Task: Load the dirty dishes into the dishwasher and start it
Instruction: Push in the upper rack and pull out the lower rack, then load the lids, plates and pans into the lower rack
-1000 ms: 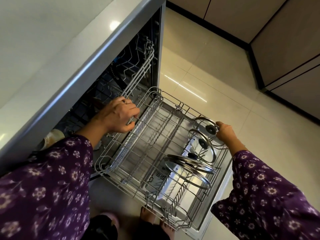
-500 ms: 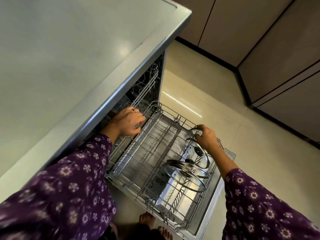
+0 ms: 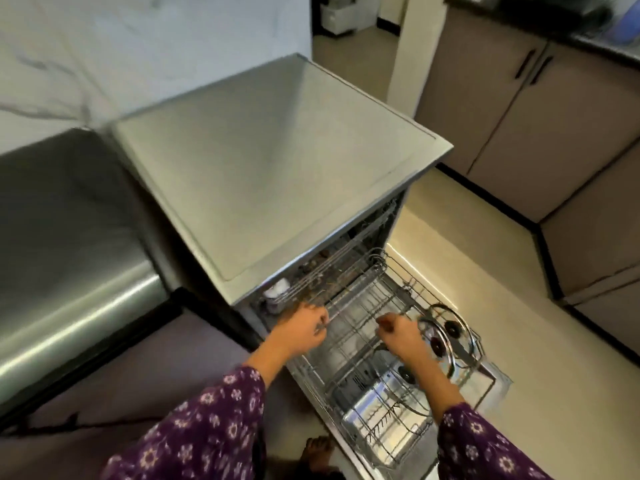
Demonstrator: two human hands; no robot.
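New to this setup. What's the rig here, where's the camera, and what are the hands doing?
No robot: a person works bare-handed, filmed by one wide-angle camera on the head, looking down. The steel box is the dishwasher, open, its lower rack pulled out. Pot lids with black knobs stand at the rack's right side. The left hand seems to grip the rack's left edge; the picture is blurred. The right hand is curled above the wires beside the lids; whether it holds anything I cannot tell.

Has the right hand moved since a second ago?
Yes. Judged against the glass lids standing in the lower rack, the right hand has crossed from the rack's right edge beside them to their left, over the rack's middle.
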